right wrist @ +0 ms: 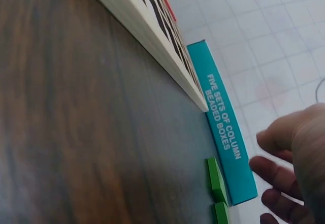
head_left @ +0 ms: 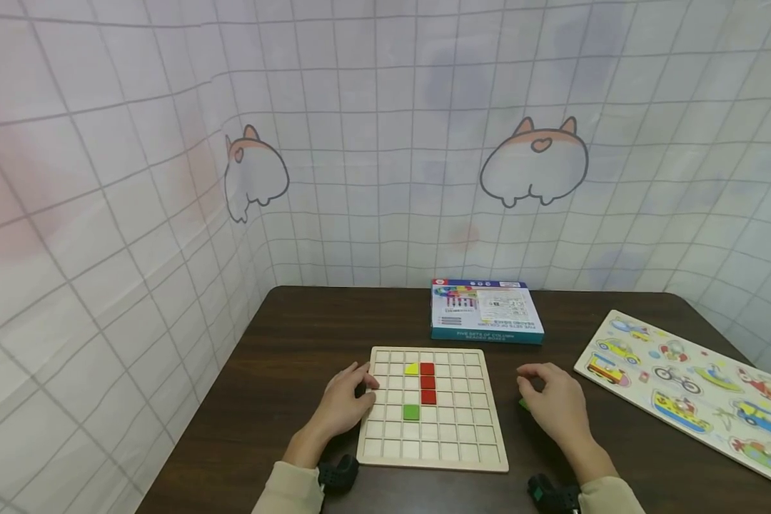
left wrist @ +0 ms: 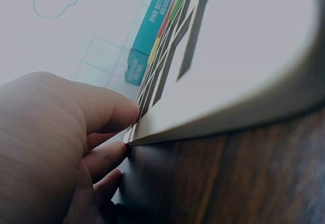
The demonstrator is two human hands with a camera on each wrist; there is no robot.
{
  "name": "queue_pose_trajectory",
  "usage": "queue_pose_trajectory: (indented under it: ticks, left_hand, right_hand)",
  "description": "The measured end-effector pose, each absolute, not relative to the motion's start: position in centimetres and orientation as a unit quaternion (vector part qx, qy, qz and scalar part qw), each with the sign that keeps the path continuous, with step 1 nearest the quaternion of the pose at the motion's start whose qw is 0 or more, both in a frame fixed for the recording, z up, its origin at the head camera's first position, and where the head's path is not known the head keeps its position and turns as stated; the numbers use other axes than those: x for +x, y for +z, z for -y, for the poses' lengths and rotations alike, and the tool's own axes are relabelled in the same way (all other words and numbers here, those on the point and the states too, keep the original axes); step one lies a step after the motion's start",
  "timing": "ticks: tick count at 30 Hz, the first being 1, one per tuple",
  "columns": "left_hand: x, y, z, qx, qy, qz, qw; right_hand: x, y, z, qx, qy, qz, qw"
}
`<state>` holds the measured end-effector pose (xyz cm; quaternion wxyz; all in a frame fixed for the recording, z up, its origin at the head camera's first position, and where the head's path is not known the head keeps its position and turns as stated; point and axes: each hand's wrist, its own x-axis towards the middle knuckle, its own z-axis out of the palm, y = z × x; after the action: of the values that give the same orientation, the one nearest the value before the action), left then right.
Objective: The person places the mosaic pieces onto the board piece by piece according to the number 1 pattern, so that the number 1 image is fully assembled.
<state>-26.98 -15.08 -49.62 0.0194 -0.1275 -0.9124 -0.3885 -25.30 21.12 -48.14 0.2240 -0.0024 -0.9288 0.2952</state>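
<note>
Dark bench [head_left: 276,350] stands before a squared curtain [head_left: 385,157], and on the bench lies the board [head_left: 447,432], flat, with red tiles [head_left: 427,383], a yellow tile [head_left: 412,370] and a green tile [head_left: 411,412] in its cells. Your left hand [head_left: 343,401] touches the board's left edge, fingers loosely bent; press sideways there and the board could skid, jolting its tiles. Your right hand [head_left: 557,401] hovers by two loose green tiles [right wrist: 217,182], fingers slightly parted, apparently empty; those tiles sit close together, so a hasty pinch might scatter both.
</note>
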Motion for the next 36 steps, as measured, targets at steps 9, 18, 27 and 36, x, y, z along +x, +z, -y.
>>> queue_pose_trajectory:
  ticks: [9,18,27,36]
  left_hand:
    - [-27.1,-49.5,14.9,-0.134,-0.39,0.911,0.019]
    - [-27.0,-49.4,14.9,-0.139,-0.389,0.91,0.022]
    - [-27.0,-49.4,15.0,-0.139,-0.387,0.911,0.022]
    - [-27.0,-49.6,15.1,-0.135,-0.39,0.911,0.018]
  right_hand:
    - [-24.9,-47.3,-23.1,-0.083,0.288,0.945,0.128]
    - [-24.9,-47.0,-24.5,-0.063,0.252,0.965,0.042]
    - [-24.5,-46.5,-24.5,-0.028,0.251,0.967,0.002]
    - [-24.8,-46.9,-23.8,-0.018,0.247,0.968,0.03]
